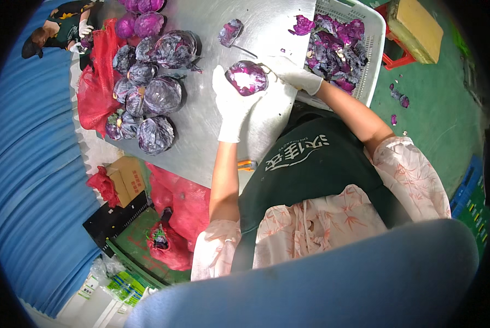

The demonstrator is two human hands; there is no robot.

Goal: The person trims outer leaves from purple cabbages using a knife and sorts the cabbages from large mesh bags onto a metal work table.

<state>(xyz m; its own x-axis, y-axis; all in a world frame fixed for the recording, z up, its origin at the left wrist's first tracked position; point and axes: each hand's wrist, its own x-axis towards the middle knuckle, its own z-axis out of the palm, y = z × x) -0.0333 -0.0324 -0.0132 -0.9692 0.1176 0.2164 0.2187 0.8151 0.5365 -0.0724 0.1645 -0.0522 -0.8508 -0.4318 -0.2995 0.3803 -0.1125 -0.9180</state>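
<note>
My left hand (234,101), in a white glove, cups a trimmed red cabbage (247,77) over the metal table (206,115). The cabbage shows a pale patch amid purple leaves facing up. Just right of it is my gloved right hand (291,72), its fingers closed by the cabbage's upper right side. A thin dark strip (245,52), like a narrow knife blade seen edge-on, juts leftward from its fingertips; any handle is hidden in the glove. Beyond lies a loose outer leaf (230,33) on the metal.
Several untrimmed red cabbages (163,95) crowd the table's left, with peeled ones (148,24) behind them. A white basket (377,65) of leaf scraps stands at right. An orange-and-black cutter (247,165) lies at the near edge. Red mesh sacks (179,197) sit below left. Another person (64,27) works far left.
</note>
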